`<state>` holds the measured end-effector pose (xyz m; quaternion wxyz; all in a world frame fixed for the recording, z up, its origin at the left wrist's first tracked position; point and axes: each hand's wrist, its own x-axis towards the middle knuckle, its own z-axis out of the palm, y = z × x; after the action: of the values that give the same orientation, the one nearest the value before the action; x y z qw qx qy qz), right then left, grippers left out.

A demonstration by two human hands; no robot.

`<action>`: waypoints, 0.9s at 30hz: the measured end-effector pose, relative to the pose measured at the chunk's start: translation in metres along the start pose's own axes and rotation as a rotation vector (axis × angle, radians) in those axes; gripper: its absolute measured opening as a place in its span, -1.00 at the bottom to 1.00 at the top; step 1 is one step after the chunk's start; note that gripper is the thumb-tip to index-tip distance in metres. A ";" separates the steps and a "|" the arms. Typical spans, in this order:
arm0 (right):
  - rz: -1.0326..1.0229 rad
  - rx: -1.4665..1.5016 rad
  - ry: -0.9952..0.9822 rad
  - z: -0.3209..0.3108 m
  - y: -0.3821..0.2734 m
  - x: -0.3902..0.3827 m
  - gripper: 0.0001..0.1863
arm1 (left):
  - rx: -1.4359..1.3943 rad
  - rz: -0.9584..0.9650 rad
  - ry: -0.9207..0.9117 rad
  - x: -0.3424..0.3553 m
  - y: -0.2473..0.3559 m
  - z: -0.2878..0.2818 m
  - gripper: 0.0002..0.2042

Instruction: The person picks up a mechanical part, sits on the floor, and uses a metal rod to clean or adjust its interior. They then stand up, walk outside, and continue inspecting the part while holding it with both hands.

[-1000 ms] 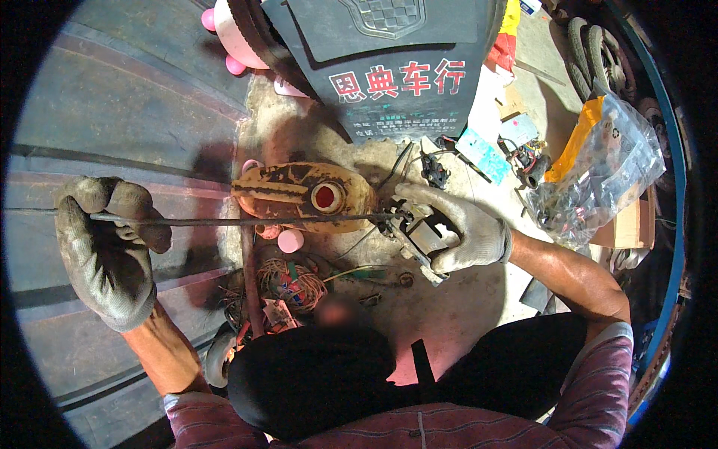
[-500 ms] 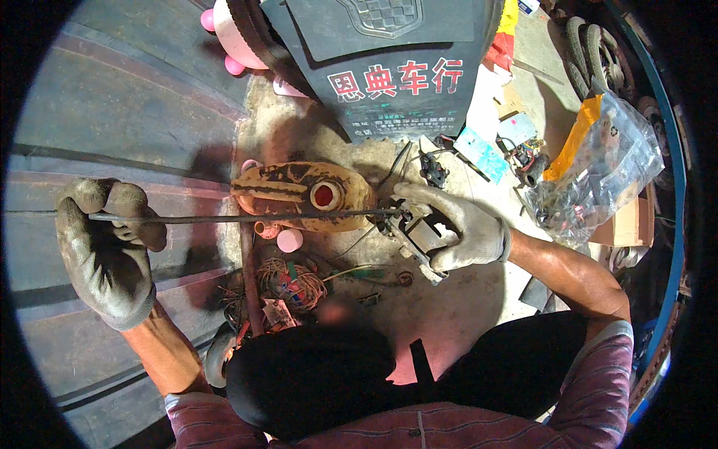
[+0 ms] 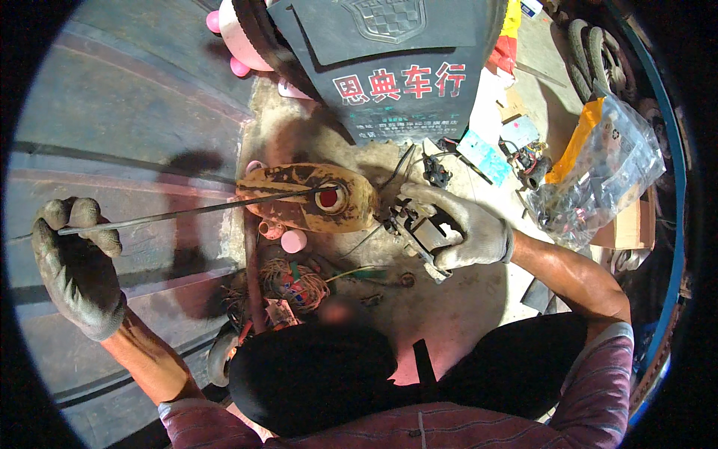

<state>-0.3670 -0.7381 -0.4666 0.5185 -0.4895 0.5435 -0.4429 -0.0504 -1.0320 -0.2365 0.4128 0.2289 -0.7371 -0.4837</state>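
Note:
My gloved left hand (image 3: 78, 266) is closed on a long dark cable (image 3: 187, 212) at the left. The cable slants up to the right, its free end over the red-looking opening (image 3: 328, 198) of a stained yellow plastic jug (image 3: 355, 206); whether it touches cannot be told. My gloved right hand (image 3: 475, 236) grips a dark and silver metal assembly (image 3: 415, 232) just right of the jug. A pink cap (image 3: 293, 241) lies below the jug.
A dark panel (image 3: 374, 37) stands behind the jug. Tangled wires (image 3: 299, 280) lie toward my knees. At right are electronic parts (image 3: 523, 150), a clear plastic bag (image 3: 602, 172), a cardboard box (image 3: 628, 221) and tires (image 3: 598, 56). Grey ribbed metal panelling (image 3: 112, 135) fills the left.
My left hand has moved left and slightly down. The cable's right end has come away from the metal assembly and now lies over the jug's opening. My right hand has barely moved.

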 end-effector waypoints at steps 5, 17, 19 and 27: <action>-0.034 -0.021 0.015 0.001 0.008 0.000 0.05 | 0.093 -0.058 0.025 -0.001 -0.009 -0.002 -0.67; -0.002 -0.040 0.002 0.005 -0.002 0.000 0.07 | 0.588 -0.151 -0.779 -0.008 -0.124 0.137 -0.73; 0.021 -0.011 0.001 0.006 0.000 -0.002 0.07 | 0.466 -0.358 -0.752 -0.015 -0.128 0.142 -0.74; -0.009 -0.070 0.030 0.003 0.001 -0.002 0.05 | 0.221 -0.265 -0.592 -0.011 -0.113 0.114 -0.71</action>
<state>-0.3646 -0.7358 -0.4678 0.4909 -0.5028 0.5642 -0.4334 -0.1454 -1.0123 -0.3646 0.0871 0.2156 -0.8367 -0.4958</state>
